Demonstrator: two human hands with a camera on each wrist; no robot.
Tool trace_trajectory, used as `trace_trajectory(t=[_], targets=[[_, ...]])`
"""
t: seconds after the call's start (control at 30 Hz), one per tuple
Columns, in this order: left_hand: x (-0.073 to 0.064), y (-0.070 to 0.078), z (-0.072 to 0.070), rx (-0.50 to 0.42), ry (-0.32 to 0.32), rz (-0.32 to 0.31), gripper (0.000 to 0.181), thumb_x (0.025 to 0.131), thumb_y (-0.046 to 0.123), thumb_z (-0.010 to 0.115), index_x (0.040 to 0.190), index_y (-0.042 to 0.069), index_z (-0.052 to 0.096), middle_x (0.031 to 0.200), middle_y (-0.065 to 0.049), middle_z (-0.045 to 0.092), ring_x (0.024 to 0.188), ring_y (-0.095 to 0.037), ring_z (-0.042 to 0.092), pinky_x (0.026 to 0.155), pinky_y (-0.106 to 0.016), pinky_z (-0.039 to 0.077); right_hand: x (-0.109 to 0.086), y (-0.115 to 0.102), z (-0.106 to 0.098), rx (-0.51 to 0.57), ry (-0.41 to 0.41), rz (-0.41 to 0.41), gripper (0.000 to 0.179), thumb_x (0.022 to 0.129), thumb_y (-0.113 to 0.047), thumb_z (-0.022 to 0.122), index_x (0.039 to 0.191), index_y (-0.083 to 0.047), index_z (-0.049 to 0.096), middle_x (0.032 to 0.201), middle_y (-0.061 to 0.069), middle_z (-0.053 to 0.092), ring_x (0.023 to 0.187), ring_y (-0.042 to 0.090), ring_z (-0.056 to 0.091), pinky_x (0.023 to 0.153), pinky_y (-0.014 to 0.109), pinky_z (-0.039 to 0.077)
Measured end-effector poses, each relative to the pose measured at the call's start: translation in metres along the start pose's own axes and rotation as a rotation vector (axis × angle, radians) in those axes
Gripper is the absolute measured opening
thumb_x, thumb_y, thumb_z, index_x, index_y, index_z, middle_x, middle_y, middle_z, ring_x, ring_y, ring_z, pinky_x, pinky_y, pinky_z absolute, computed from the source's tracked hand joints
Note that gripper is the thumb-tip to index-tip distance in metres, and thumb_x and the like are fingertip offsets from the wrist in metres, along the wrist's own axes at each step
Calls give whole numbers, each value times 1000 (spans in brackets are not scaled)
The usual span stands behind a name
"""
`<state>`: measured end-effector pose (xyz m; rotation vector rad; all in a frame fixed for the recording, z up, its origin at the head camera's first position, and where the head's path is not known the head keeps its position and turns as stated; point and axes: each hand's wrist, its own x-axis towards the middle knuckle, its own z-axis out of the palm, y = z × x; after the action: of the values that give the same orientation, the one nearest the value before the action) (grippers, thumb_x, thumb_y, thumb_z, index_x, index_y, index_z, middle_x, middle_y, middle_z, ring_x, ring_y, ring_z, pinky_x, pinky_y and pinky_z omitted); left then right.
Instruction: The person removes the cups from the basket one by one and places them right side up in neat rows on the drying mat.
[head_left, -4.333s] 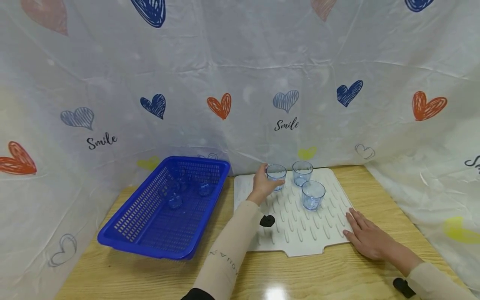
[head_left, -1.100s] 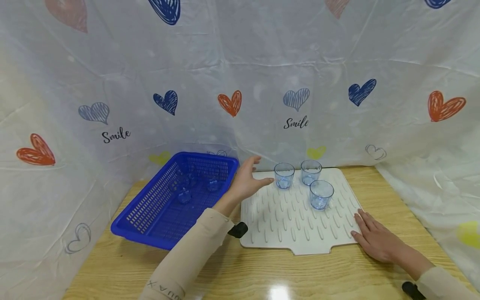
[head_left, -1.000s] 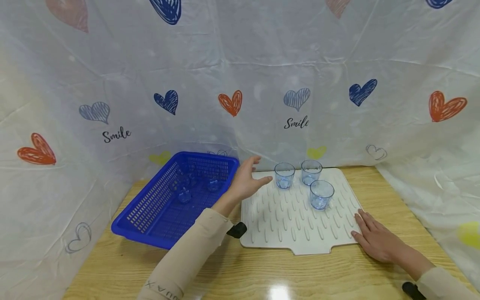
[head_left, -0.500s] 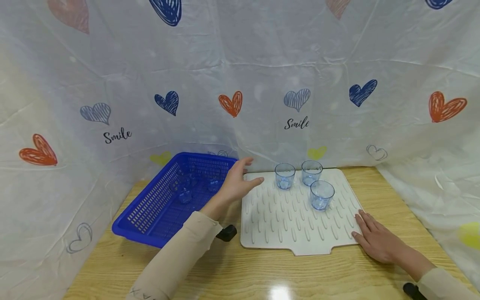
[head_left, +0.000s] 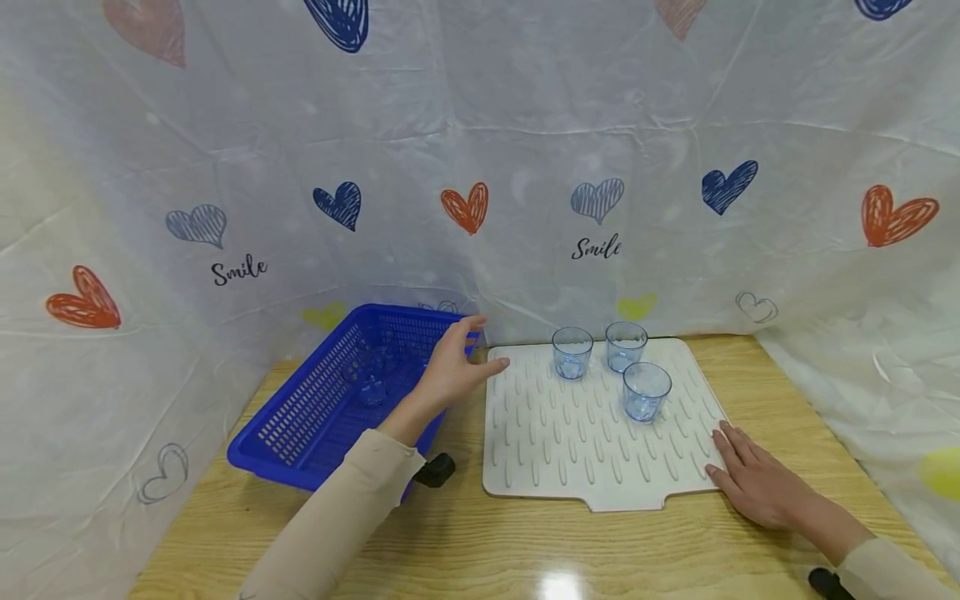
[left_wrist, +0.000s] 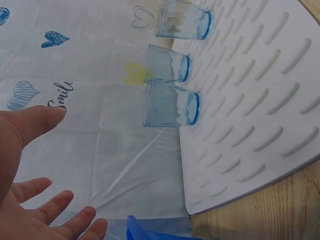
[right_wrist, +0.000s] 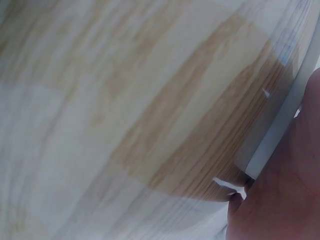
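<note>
My left hand (head_left: 448, 367) hovers over the right rim of the blue plastic basket (head_left: 258, 462), thumb and fingers spread apart with nothing between them. Inside the basket lie several clear glasses (head_left: 372, 390), partly hidden by that hand and hard to make out. Three bluish drinking glasses stand upright on the white ridged drying mat (head_left: 540, 450): a left one (head_left: 572, 354), a back right one (head_left: 626, 348) and a front one (head_left: 646, 392). At the mat's lower right edge, my right hand (head_left: 761, 479) rests with its fingers extended, fingertips touching the mat.
The wooden table (head_left: 480, 542) carries the basket on the left and the mat on the right. Behind them hangs a white curtain (head_left: 510, 275) printed with hearts, close to the back edges of both.
My left hand has released the left glass on the mat, then drifted leftward to the basket's rim, fingers still spread. The right hand has stayed at the mat's edge.
</note>
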<state>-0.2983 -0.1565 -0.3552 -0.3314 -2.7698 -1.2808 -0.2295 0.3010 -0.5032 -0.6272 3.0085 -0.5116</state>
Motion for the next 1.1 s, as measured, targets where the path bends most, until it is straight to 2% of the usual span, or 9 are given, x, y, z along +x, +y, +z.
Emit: trace_trajectory(t=[0.13, 0.2, 0.3, 0.37, 0.57, 0.67, 0.77, 0.97, 1.1], targets=[[-2, -3, -6, 19, 10, -13, 78, 94, 31, 77, 158, 12, 35, 156, -14, 41, 142, -38, 42, 108, -57, 44, -1, -5, -3, -38, 19, -17, 67, 109, -35, 46, 149, 19, 35, 157, 39, 27, 142, 58, 27, 112, 67, 29], [-3, -6, -8, 24, 18, -18, 78, 94, 30, 77, 157, 11, 35, 156, -14, 41, 142, -39, 42, 108, -57, 44, -1, -4, -2, -27, 20, -15, 67, 110, -35, 46, 149, 19, 34, 157, 39, 26, 143, 58, 26, 118, 62, 23], [-4, -9, -12, 16, 30, -22, 78, 93, 30, 77, 156, 10, 36, 156, -15, 41, 142, -39, 42, 108, -57, 44, -1, 1, 1, -12, 22, -19, 69, 110, -36, 43, 150, 19, 32, 158, 39, 25, 146, 56, 21, 127, 36, -3], [-5, -11, -15, 13, 39, -23, 79, 93, 31, 78, 156, 10, 36, 156, -15, 41, 142, -39, 43, 108, -57, 44, -1, 5, 4, 1, 23, -20, 70, 111, -38, 41, 151, 18, 30, 159, 39, 23, 149, 54, 18, 116, 17, -17], [-10, -22, -24, 14, 53, -29, 83, 92, 33, 79, 158, 9, 35, 157, -16, 40, 142, -40, 42, 107, -58, 45, 0, 8, 8, -14, 39, -40, 70, 111, -38, 40, 150, 18, 31, 157, 39, 25, 147, 56, 22, 126, 35, -5], [-14, -28, -29, 15, 65, -40, 83, 92, 32, 79, 158, 9, 33, 157, -16, 39, 142, -40, 42, 106, -58, 45, 1, 7, 6, 10, -2, -5, 73, 111, -41, 40, 152, 18, 29, 160, 38, 21, 148, 56, 18, 126, 39, -5], [-16, -33, -36, 14, 78, -50, 83, 93, 30, 78, 158, 8, 32, 158, -17, 38, 142, -41, 41, 106, -59, 45, 2, 7, 4, -8, -23, 7, 75, 111, -43, 39, 151, 18, 28, 161, 38, 19, 147, 57, 18, 120, 63, 17], [-19, -40, -52, 21, 105, -72, 84, 93, 30, 77, 159, 8, 31, 158, -19, 36, 143, -42, 39, 107, -60, 44, 1, 4, 3, -9, -18, 9, 73, 111, -41, 40, 151, 18, 29, 160, 38, 20, 147, 57, 19, 125, 55, 9], [-20, -47, -65, 50, 140, -93, 84, 93, 30, 77, 159, 8, 30, 158, -20, 35, 144, -43, 36, 109, -62, 41, 0, 1, 4, -33, 13, -8, 70, 110, -37, 44, 149, 19, 33, 159, 38, 24, 144, 57, 24, 118, 63, 21]])
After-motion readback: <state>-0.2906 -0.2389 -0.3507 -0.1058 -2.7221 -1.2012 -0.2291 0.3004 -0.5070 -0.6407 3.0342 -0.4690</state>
